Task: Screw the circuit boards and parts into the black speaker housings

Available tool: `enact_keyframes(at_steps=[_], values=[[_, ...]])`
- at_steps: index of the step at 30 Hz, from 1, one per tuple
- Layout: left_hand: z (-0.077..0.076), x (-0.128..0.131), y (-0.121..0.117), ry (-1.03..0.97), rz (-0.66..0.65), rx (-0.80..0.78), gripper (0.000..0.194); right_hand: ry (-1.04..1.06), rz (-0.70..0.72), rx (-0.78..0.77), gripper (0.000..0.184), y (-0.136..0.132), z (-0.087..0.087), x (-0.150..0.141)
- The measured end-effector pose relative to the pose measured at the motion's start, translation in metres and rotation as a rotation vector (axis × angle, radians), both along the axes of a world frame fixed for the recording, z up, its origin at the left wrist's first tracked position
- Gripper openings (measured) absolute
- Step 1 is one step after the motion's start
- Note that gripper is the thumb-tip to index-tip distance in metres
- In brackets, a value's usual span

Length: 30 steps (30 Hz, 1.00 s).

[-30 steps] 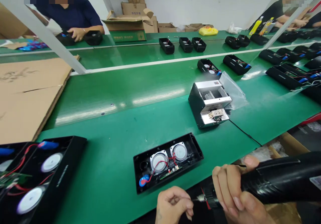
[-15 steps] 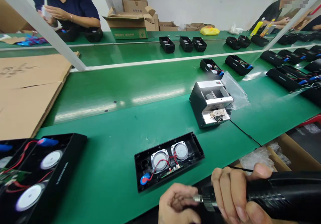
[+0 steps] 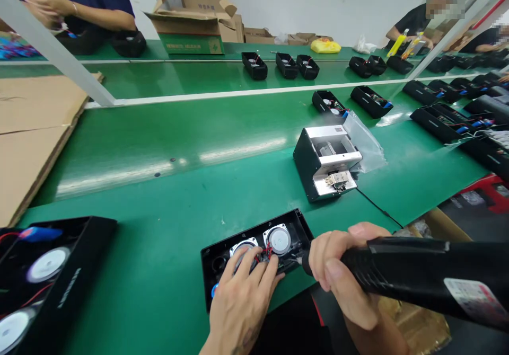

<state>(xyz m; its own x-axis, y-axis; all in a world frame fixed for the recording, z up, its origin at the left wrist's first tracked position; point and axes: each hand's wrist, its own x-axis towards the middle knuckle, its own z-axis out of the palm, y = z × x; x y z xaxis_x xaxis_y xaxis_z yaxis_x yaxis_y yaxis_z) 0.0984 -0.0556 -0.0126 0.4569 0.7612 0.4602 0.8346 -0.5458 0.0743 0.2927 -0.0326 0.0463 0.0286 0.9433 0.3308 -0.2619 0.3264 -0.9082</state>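
Under the left hand [image 3: 242, 302], open black speaker case [image 3: 292, 227]

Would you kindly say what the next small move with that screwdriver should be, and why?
Probably lower the electric screwdriver a little into the black case beside the right speaker: your right hand aims its tip there, and your left hand lies spread over the left speaker.

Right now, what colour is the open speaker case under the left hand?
The speaker case is black; head view shows it best.
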Motion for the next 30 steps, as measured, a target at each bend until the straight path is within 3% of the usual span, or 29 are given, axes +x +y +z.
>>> enact_keyframes(at_steps=[3,8,15,24,30], values=[[-0.005,0.001,-0.003,-0.037,0.000,0.006,0.019,-0.044,-0.002,0.114,0.044,0.002,0.001,-0.009],[-0.003,0.000,-0.003,-0.052,-0.006,0.018,0.022,-0.050,0.038,0.109,0.044,0.005,0.004,-0.012],[-0.003,0.001,-0.002,-0.069,-0.004,0.021,0.026,-0.090,0.090,0.099,0.047,0.006,-0.006,-0.009],[-0.005,0.002,-0.006,-0.113,0.009,-0.018,0.034,-0.186,0.008,0.111,0.030,-0.003,0.003,-0.018],[-0.008,0.004,-0.006,-0.159,0.023,0.018,0.035,-0.162,0.026,0.091,0.021,-0.006,-0.013,-0.024]])
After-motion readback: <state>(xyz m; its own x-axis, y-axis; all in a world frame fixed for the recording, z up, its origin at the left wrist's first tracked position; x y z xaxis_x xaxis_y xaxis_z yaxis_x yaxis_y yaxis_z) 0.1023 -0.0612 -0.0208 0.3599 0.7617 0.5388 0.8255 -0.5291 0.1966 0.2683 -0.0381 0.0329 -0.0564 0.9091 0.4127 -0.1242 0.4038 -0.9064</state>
